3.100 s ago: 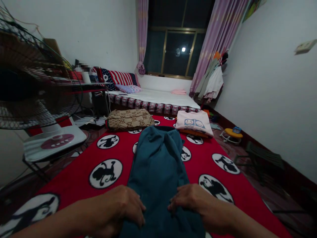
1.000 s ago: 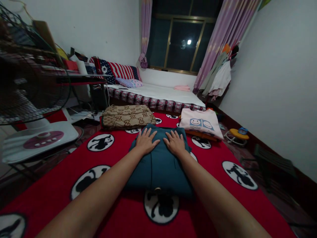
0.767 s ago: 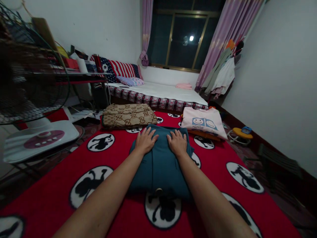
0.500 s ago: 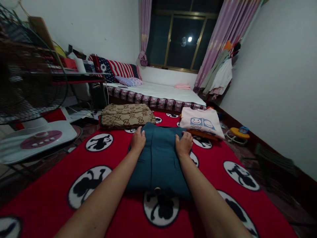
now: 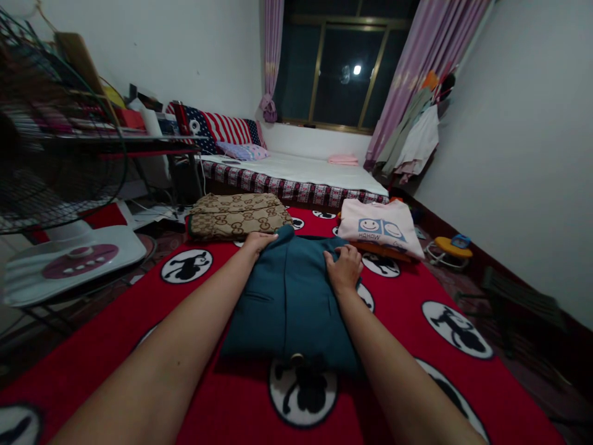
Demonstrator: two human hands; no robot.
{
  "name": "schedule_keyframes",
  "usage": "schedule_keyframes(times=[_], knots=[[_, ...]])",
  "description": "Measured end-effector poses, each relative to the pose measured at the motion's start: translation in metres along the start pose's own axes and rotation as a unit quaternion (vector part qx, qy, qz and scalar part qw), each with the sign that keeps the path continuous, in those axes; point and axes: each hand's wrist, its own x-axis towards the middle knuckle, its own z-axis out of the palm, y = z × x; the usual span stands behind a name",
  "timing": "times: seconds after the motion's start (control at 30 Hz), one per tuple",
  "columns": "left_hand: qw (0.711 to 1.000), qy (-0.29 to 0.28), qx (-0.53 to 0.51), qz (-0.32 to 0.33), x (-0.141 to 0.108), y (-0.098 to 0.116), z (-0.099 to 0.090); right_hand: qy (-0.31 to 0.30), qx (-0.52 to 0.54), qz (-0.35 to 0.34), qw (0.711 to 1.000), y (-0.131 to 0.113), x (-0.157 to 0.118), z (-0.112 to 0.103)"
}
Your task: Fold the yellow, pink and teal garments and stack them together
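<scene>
A teal garment [image 5: 296, 296] with a front seam, slit pockets and a button at its near edge lies folded on the red blanket [image 5: 398, 408]. It looks like a jacket, though its exact kind is unclear. At the far left corner, my left hand [image 5: 257, 243] has fingers and thumb closed on the cloth, which is raised a little there. Over the far right corner rests my right hand [image 5: 344, 267], thumb apart from its slightly bent fingers.
Beyond lie a folded brown patterned cloth [image 5: 241, 216] and a folded pink shirt [image 5: 380, 225]. A fan [image 5: 60, 154] and a white-topped stand [image 5: 78, 259] are on the left; a yellow stool [image 5: 448, 248] is at right. Farther back is a bed [image 5: 301, 167].
My left hand has moved from lying on the garment to its far left corner and closed there. The garment's left side has spread outward. My right hand has hardly moved.
</scene>
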Motion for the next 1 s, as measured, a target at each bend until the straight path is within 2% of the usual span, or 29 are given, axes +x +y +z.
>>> schedule_keyframes(times=[0.07, 0.2, 0.3, 0.37, 0.4, 0.47, 0.53, 0.6, 0.67, 0.77, 0.83, 1.0], knots=[[0.999, 0.026, 0.023, 0.016, -0.003, -0.002, 0.000, -0.006, 0.001, -0.002, 1.000, 0.001, 0.000, 0.001], [0.985, 0.138, 0.089, 0.054, -0.015, -0.012, -0.005, -0.009, -0.012, -0.024, 1.000, 0.001, -0.001, 0.002], [0.971, 0.184, 0.137, 0.071, -0.028, -0.013, -0.008, -0.001, -0.019, -0.031, 0.999, 0.000, -0.002, 0.001], [0.956, 0.208, 0.174, 0.108, -0.038, -0.008, -0.008, 0.005, -0.020, -0.026, 0.999, -0.001, -0.002, 0.000], [0.944, 0.216, 0.202, 0.147, -0.043, -0.004, -0.007, 0.008, -0.019, -0.024, 1.000, -0.001, -0.002, -0.001], [0.909, 0.184, 0.272, 0.257, -0.051, 0.003, -0.003, 0.010, -0.015, -0.019, 1.000, -0.002, -0.002, -0.002], [0.866, 0.080, 0.333, 0.364, -0.058, 0.005, 0.001, 0.009, -0.012, -0.016, 1.000, -0.002, -0.002, -0.003], [0.840, -0.039, 0.364, 0.401, -0.061, 0.001, 0.006, 0.011, -0.008, -0.010, 1.000, -0.002, -0.001, -0.003], [0.836, -0.102, 0.381, 0.380, -0.062, -0.004, 0.010, 0.015, -0.003, 0.004, 1.000, -0.002, -0.001, -0.003], [0.858, -0.107, 0.379, 0.330, -0.061, -0.010, 0.011, 0.014, 0.010, 0.049, 0.999, -0.001, 0.000, -0.004], [0.864, -0.103, 0.371, 0.325, -0.061, -0.011, 0.011, 0.013, 0.029, 0.087, 0.996, -0.001, 0.001, -0.004], [0.849, -0.113, 0.380, 0.351, -0.061, -0.012, 0.009, -0.019, 0.053, 0.174, 0.983, 0.002, 0.008, -0.006]])
